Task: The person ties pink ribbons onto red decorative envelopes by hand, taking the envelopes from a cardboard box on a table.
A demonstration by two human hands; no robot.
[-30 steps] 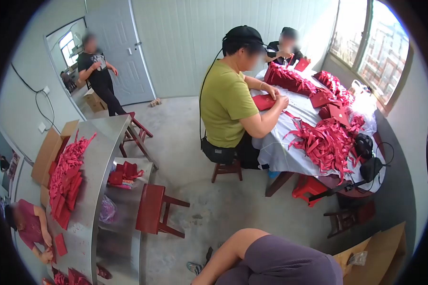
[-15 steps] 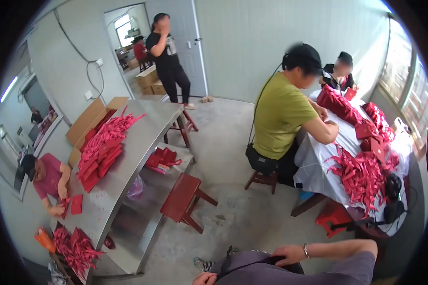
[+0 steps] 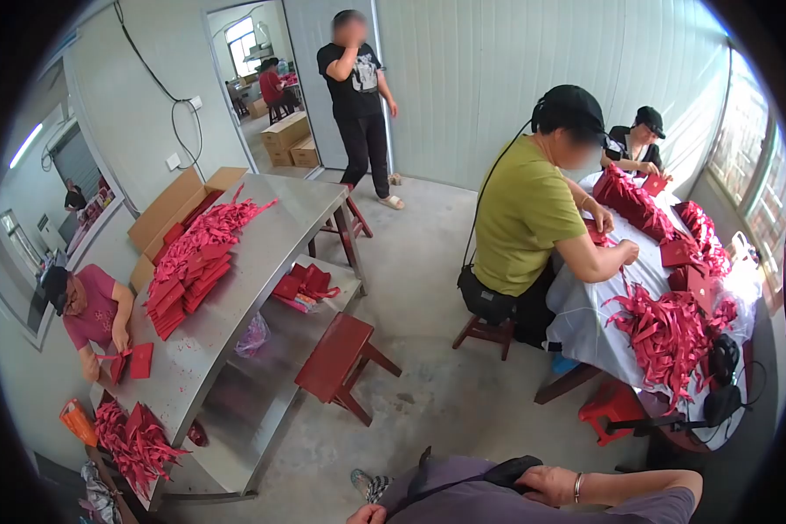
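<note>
At the bottom of the head view, my right hand (image 3: 550, 483), with a bracelet at the wrist, is curled at a black bag (image 3: 508, 472) against my grey-purple shirt. Its fingertips are hidden. A thin black strap runs from the bag across my front. My left hand (image 3: 367, 514) is closed low at the frame edge, beside my shirt, and mostly cut off; whatever it holds is hidden. Both hands are away from the tables. My patterned shoe (image 3: 371, 485) shows on the floor between them.
A steel table (image 3: 275, 223) holds red pouches (image 3: 192, 297) with ribbons. A red wooden stool (image 3: 334, 356) stands midway. A person in green (image 3: 524, 205) sits by a white-covered table (image 3: 581, 319) with red ribbons (image 3: 668, 336). Another person (image 3: 358, 96) stands near the door.
My view has shifted slightly. My right hand has moved a little right and curled further into the black bag. The standing person has turned and lowered one arm.
</note>
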